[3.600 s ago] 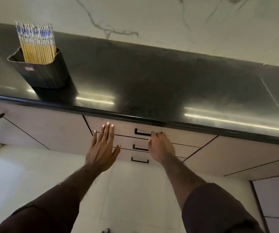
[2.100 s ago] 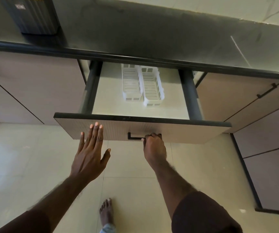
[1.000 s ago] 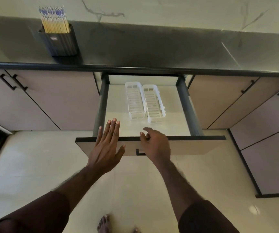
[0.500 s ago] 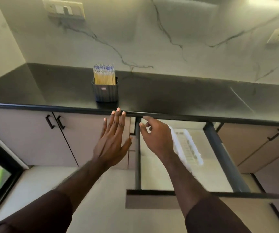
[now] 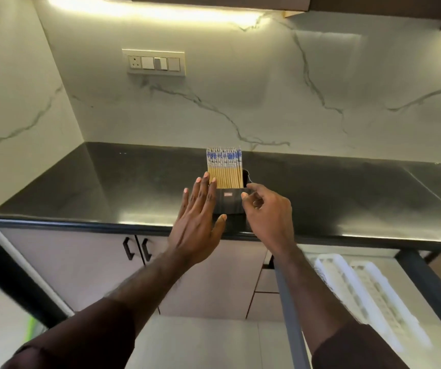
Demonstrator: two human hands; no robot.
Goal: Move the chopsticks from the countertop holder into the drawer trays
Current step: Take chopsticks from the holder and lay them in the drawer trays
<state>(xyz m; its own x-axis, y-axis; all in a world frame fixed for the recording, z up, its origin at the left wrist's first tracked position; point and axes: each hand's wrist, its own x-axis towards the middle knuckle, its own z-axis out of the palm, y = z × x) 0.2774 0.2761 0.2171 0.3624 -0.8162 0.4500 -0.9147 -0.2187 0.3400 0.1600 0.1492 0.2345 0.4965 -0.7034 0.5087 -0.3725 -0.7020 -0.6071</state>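
Now that the drawer stands open, both hands have left it for the holder on the tabletop. Left hand flat, fingers spread; right hand loosely curled, gripping nothing. Chopsticks still upright in holder; trays empty.

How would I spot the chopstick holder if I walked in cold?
Find the black countertop under the marble wall. Near its front edge stands a dark holder, between the left hand and right hand. Only it is packed with yellow, blue-topped chopsticks.

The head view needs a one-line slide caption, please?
Both open hands reach the chopsticks holder.
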